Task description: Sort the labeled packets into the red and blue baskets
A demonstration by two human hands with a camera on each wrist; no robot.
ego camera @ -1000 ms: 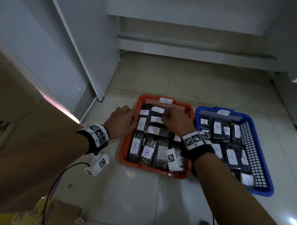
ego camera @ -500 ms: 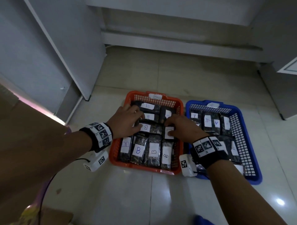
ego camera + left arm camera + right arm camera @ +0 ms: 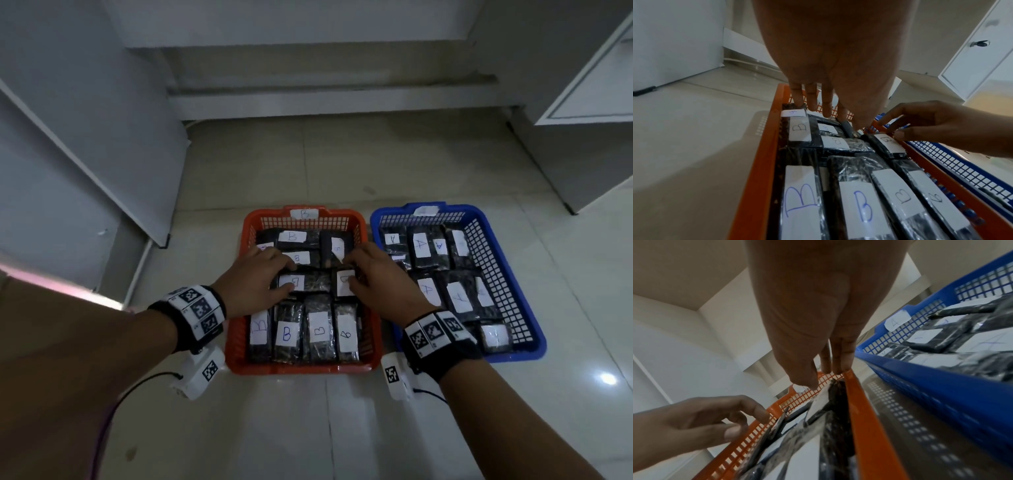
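The red basket [image 3: 236, 329] holds several black packets with white "B" labels. To its right, the blue basket [image 3: 513, 274] holds several "A" packets [image 3: 422, 245]. Both hands are inside the red basket, at its middle row. My left hand [image 3: 287, 277] spans a crosswise B packet [image 3: 308, 282], fingers over its far edge and thumb at its near edge. My right hand [image 3: 351, 277] pinches the neighbouring B packet [image 3: 344, 284] by the right wall; from the left wrist, its thumb lies on that label [image 3: 888, 142]. From the right wrist, this packet [image 3: 836, 395] stands tilted against the red wall.
The baskets stand side by side on a pale tiled floor [image 3: 308, 428]. A grey cabinet panel [image 3: 102, 137] stands at the left, a white cabinet [image 3: 589, 85] at the far right and a low step [image 3: 325, 99] behind. A cable [image 3: 137, 387] hangs from my left wrist.
Both hands have come from the far row of the red basket to its middle row. The right hand has settled on the packet by the right wall. The head view has shifted.
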